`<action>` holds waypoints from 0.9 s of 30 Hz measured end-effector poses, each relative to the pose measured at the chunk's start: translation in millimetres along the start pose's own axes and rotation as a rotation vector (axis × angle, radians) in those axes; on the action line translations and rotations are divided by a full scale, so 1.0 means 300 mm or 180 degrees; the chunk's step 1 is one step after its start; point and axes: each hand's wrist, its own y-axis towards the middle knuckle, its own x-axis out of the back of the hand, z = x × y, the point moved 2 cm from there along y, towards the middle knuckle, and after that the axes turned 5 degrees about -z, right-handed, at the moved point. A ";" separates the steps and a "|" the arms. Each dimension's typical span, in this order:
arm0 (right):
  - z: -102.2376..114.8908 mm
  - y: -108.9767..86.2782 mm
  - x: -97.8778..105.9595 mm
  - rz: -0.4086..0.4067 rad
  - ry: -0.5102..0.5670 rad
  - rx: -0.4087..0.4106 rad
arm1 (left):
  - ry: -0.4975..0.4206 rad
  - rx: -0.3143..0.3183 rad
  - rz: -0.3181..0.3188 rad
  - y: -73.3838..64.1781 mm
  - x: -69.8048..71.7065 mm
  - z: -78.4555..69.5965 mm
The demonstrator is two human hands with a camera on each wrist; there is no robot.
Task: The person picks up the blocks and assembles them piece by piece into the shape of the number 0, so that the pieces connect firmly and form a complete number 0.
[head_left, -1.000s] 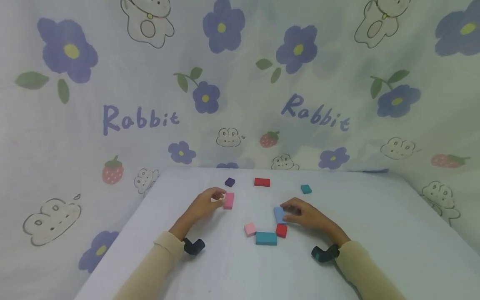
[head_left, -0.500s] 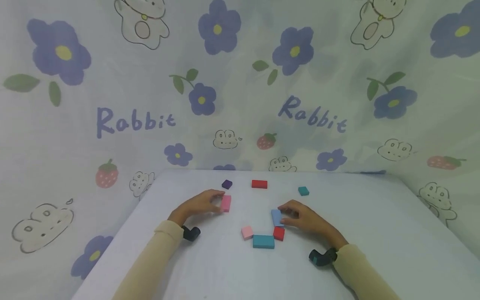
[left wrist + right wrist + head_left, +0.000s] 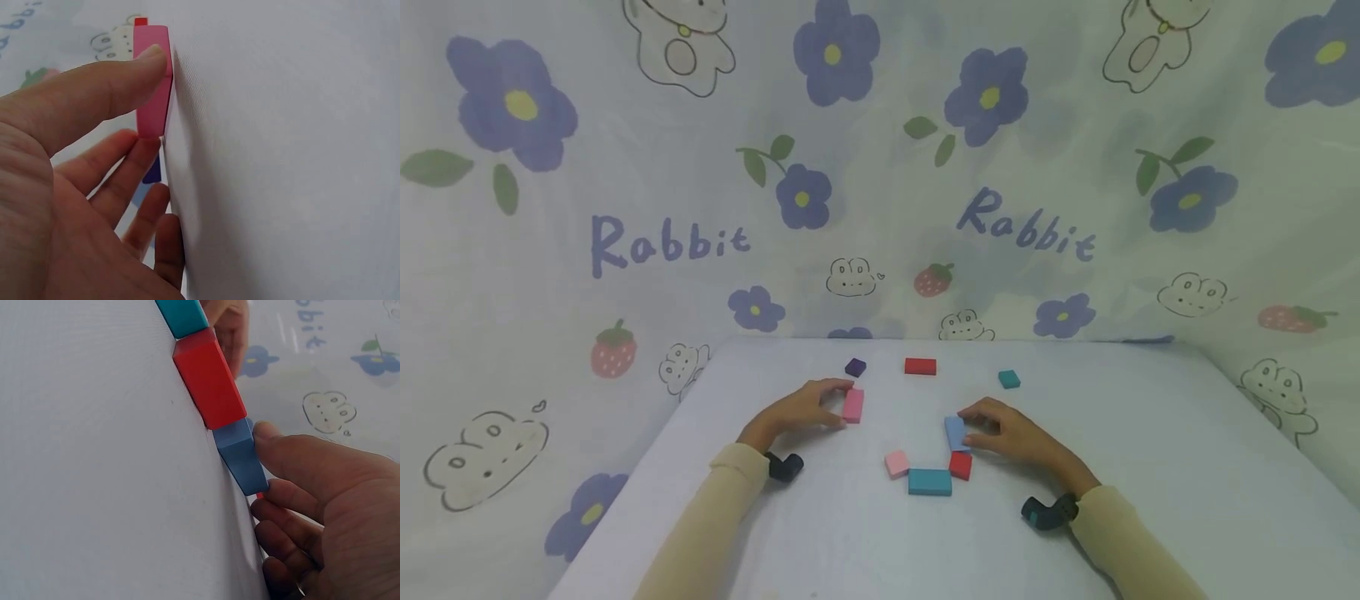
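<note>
On the white table, my left hand pinches a pink rectangular block lengthwise. The left wrist view shows its thumb on one end of that block and fingertips at the other. My right hand holds a light blue block between thumb and forefinger. One end of the blue block meets a small red block, as the right wrist view also shows. A teal rectangular block touches the red one, with a light pink block at its other corner.
Farther back lie a dark purple block, a red rectangular block and a small teal block. A patterned cloth hangs behind the table's far edge.
The left thumb has moved to the near end of the pink block, and the hand now grips it lengthwise. My right hand stays at the blue block. The head view has shifted slightly.
</note>
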 end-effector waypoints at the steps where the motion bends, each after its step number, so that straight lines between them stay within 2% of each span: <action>1: 0.001 0.000 -0.002 0.0002 0.0007 0.0003 | 0.0021 -0.0008 -0.0011 -0.002 -0.001 0.001; 7: 0.010 -0.002 -0.007 -0.0004 0.0029 0.0018 | 0.0063 -0.0193 -0.0065 0.001 0.000 0.017; 11: 0.009 -0.008 -0.011 -0.0001 0.0041 -0.0020 | -0.0018 -0.0299 -0.0120 0.001 -0.003 0.018; 19: -0.023 -0.038 0.011 -0.0101 -0.0042 -0.0098 | -0.0370 -0.0304 -0.0156 -0.012 -0.040 -0.052; 27: 0.005 -0.009 -0.001 0.0007 0.0049 0.0030 | -0.0394 -0.0340 -0.0358 -0.076 -0.037 -0.103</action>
